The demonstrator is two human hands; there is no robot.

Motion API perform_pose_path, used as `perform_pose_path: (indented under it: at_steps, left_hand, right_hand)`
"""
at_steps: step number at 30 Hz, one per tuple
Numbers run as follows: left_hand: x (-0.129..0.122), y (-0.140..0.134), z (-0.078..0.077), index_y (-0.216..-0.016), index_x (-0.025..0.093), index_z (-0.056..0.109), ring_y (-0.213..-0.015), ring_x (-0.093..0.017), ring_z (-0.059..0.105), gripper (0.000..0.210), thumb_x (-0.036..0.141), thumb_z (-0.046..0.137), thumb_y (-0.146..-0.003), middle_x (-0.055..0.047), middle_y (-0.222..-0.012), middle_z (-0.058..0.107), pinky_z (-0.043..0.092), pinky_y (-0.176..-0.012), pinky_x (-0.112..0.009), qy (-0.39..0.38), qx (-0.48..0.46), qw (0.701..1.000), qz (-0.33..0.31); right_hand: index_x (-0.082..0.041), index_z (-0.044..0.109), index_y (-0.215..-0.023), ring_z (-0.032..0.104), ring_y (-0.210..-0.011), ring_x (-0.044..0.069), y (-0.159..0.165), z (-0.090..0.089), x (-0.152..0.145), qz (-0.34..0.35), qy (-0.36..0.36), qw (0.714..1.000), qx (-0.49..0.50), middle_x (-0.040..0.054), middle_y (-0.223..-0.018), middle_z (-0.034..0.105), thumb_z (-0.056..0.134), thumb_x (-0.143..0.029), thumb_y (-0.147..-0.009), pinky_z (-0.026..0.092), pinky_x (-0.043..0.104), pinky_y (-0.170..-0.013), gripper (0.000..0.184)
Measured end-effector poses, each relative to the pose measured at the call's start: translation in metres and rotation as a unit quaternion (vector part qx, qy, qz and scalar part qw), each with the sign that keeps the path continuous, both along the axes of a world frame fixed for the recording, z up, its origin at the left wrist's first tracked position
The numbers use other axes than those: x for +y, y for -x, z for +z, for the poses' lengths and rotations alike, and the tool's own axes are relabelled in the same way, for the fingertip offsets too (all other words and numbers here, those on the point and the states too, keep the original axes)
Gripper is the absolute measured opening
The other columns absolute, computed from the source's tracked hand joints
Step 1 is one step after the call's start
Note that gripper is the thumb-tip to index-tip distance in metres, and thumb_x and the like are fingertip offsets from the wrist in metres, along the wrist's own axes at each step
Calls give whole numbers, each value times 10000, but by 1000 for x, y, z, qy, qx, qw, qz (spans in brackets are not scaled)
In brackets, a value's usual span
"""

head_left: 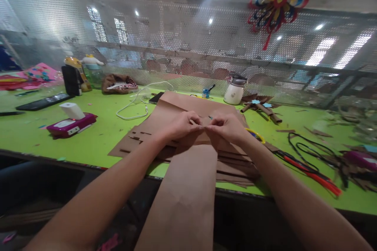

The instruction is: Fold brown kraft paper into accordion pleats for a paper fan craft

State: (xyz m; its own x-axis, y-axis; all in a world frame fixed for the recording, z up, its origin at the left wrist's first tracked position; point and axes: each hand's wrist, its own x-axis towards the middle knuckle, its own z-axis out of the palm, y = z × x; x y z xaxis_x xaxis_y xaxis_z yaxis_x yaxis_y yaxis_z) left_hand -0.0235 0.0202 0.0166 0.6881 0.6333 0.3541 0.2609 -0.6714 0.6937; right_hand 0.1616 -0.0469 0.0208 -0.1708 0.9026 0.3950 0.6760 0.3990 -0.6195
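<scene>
A long strip of brown kraft paper [191, 188] hangs over the table's front edge toward me. Above its upper part, over a stack of brown paper sheets [235, 166], both hands meet fingertip to fingertip. My left hand [187, 123] is closed in a pinch, and so is my right hand [225, 125]. Whatever lies between the fingertips is too small and too much covered to make out. A small dark tip shows by the right fingers. Behind the hands lies a wide, creased brown sheet [191, 102]. Several short dark slots mark a sheet at the left.
On the green table [100, 129], a purple device [72, 125] with a white charger stands left. A white cable [132, 115] curls behind it. Red-handled pliers-like tool [315, 174] and black cord lie right. A white jar [235, 90], rolled brown pieces and perforated metal screen are behind.
</scene>
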Motion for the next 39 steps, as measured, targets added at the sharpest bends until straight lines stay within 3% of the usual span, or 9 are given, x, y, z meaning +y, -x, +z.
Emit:
perform_pose_path:
  at_steps: [6,9,13,17,24,30,39]
  left_hand:
    - [5,-2,-3,-671,142,626,-676,-120,482,203,343,608,-699,-17,-735,527,366,-596,-222,-35,53,998,25]
    - [4,-1,-1,-662,133,606,-606,-103,453,212,334,577,-723,-2,-651,513,341,-559,-216,-9,66,998,-4]
    - [4,2,-1,-657,132,578,-545,-87,413,220,340,563,-725,20,-578,495,309,-518,-206,35,84,994,-56]
    - [6,7,-3,-671,138,571,-575,-96,435,192,328,572,-698,16,-614,528,322,-537,-206,44,81,995,-38]
    - [2,12,3,-649,155,550,-582,-98,420,149,270,494,-725,24,-607,499,304,-537,-200,17,107,993,-44]
    - [-5,7,8,-686,153,557,-595,-103,407,174,281,464,-759,26,-619,479,296,-555,-206,16,117,990,-84]
    - [1,3,4,-735,137,569,-622,-104,400,268,356,436,-816,21,-649,474,306,-590,-215,24,120,985,-122]
  right_hand:
    - [-137,645,-653,491,-567,113,-9,-5,7,39,20,998,-44,6,-584,584,563,-317,-730,367,227,-515,213]
    - [-142,631,-661,484,-556,103,-14,-6,8,60,36,996,-60,0,-591,578,550,-309,-742,367,222,-516,202]
    - [-145,607,-650,429,-457,78,-18,-5,6,37,75,994,-68,-21,-524,530,542,-329,-744,316,200,-427,217]
    - [-144,591,-635,448,-447,77,-20,-1,3,32,91,993,-63,-13,-530,549,541,-327,-745,322,189,-404,219]
    - [-153,608,-663,480,-471,87,-23,0,4,46,74,992,-89,-5,-550,583,531,-276,-751,346,201,-435,170]
    - [-159,659,-739,534,-624,123,-17,-8,9,86,27,987,-134,19,-678,634,524,-247,-751,386,233,-562,162]
    - [-150,587,-657,430,-563,97,-19,-2,7,100,49,987,-119,-18,-582,512,495,-290,-776,320,218,-523,206]
